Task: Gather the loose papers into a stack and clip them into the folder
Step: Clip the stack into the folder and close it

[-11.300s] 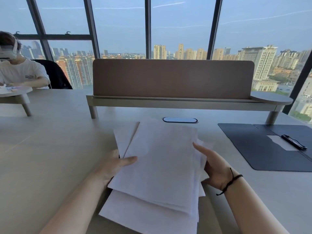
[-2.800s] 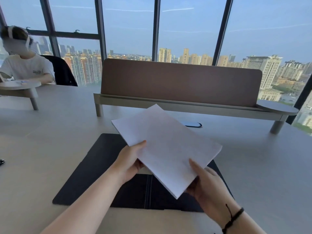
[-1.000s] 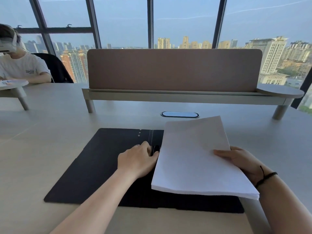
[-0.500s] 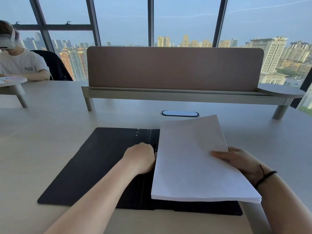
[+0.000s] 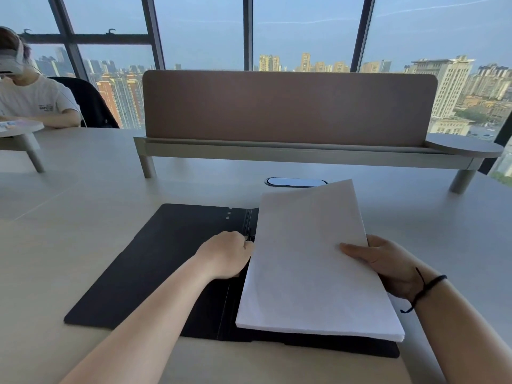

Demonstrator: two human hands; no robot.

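Pale beige desk [image 5: 83, 231] fills the near view, and on it a black folder [image 5: 155, 267] lies open and flat. Over the folder's right half a squared stack of white papers [image 5: 307, 261] is held tilted, its near edge lifted clear; the stack hides most of that half. The right hand [image 5: 388, 264] grips the stack's right edge, thumb on top, the fingers out of sight beneath, a black cord around the wrist. The left hand [image 5: 225, 254] sits curled at the spine just beside the stack's left edge; its fingertips are tucked under the paper near a small dark clip part [image 5: 248, 236], and whether they pinch it cannot be told. Beyond the folder an oval cable port [image 5: 295, 182] is partly covered by the stack's far corner. Farther back stands a brown divider panel [image 5: 288, 106] on a raised shelf, then tall windows with a city skyline. At far left a seated person [image 5: 33, 98] in a white T-shirt is cut off by the frame
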